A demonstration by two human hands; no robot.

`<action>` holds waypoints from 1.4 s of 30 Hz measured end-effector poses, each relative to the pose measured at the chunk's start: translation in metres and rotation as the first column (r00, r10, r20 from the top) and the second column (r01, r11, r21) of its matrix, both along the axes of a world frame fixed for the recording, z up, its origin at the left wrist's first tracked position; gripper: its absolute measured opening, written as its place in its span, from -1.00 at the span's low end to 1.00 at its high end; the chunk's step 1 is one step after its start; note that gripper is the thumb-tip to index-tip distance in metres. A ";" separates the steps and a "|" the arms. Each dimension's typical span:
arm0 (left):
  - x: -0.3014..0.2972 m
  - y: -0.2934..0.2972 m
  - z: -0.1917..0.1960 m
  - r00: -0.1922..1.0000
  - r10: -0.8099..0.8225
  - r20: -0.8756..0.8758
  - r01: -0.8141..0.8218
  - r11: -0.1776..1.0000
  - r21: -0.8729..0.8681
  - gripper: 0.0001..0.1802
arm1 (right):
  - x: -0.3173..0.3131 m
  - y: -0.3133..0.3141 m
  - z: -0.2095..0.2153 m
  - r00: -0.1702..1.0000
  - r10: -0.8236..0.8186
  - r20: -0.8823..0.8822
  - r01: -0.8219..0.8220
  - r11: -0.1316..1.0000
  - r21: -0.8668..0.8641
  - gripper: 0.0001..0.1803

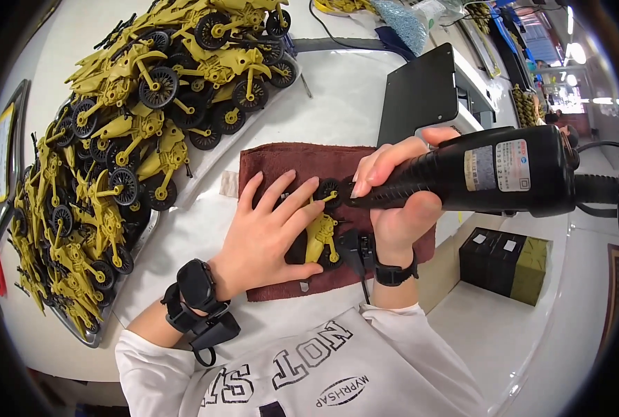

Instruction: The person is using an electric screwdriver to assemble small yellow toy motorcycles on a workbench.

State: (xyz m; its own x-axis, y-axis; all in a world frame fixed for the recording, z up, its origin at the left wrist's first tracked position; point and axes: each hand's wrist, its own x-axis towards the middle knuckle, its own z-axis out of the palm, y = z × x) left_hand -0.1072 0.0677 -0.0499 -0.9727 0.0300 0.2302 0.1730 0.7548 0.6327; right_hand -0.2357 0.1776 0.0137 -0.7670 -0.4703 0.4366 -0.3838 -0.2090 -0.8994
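One spread left hand (271, 226) steadies a yellow toy motorcycle (320, 236); the right hand (398, 228) clasps an electric screwdriver (490, 177), apparently fastening; straight pressure seems needed next.

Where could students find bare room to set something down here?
White tabletop shows between the toy motorcycle heap, maroon cloth and black panel; a narrower strip separates heap and cloth. Crowded: over the cloth, with left hand, right hand, toy motorcycle, electric screwdriver.
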 end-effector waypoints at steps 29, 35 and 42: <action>0.181 -0.004 0.103 0.952 0.295 -0.080 -0.233 0.871 0.433 -0.05 | 0.000 0.128 0.015 0.956 -0.165 0.243 0.251 0.888 -0.385 -0.29; 0.427 0.130 -0.004 -0.148 0.903 0.403 -0.988 -0.113 -0.109 0.01 | 0.011 0.082 0.010 0.913 -0.144 0.381 0.268 0.917 -0.296 -0.33; 0.374 -0.026 0.087 -0.057 0.915 -0.399 -0.998 -0.049 0.031 -0.20 | 0.016 0.100 0.004 0.944 -0.122 0.306 0.227 0.915 -0.335 -0.29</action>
